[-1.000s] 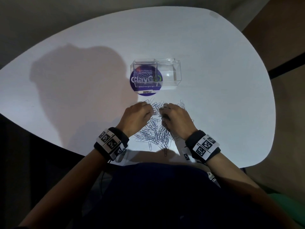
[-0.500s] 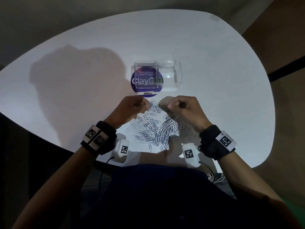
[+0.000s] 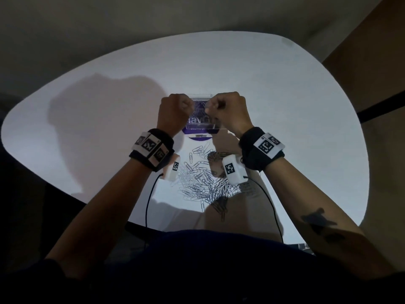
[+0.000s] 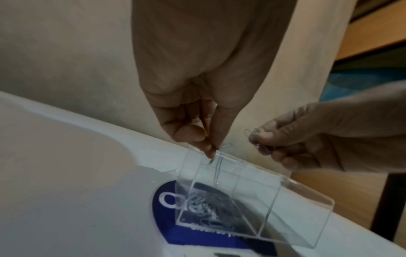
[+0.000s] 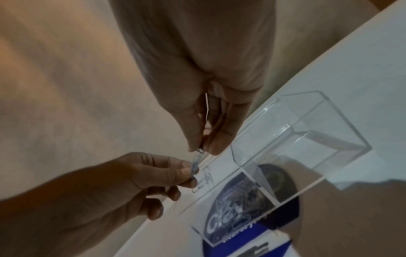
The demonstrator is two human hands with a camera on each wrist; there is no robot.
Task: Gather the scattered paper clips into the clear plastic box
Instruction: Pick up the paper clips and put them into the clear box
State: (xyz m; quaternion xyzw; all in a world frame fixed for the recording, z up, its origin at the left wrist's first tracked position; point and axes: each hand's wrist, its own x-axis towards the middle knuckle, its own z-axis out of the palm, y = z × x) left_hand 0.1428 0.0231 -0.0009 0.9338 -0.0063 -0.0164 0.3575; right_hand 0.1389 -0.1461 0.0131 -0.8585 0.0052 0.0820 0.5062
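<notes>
The clear plastic box (image 3: pixel 200 96) stands at mid-table on a purple round sticker (image 3: pixel 198 137), largely hidden behind my fists. Its left compartment (image 4: pixel 219 200) holds several paper clips (image 5: pixel 241 191); the right compartment (image 5: pixel 307 139) looks empty. My left hand (image 3: pixel 189 106) pinches paper clips (image 4: pixel 224 147) between thumb and fingertips just above the box's left compartment. My right hand (image 3: pixel 208 108) pinches paper clips (image 5: pixel 201 150) close beside it, over the same compartment. A loose heap of paper clips (image 3: pixel 203 178) lies on the white table near its front edge.
The white rounded table (image 3: pixel 285 106) stretches wide on both sides of the box. Black cables (image 3: pixel 149 194) run from the wrist cameras down over the table's front edge. A brown wall or cabinet (image 3: pixel 372 62) stands to the right.
Both hands have lifted off the heap and moved forward, each carrying pinched clips, and now hover over the box. The heap lies uncovered behind them.
</notes>
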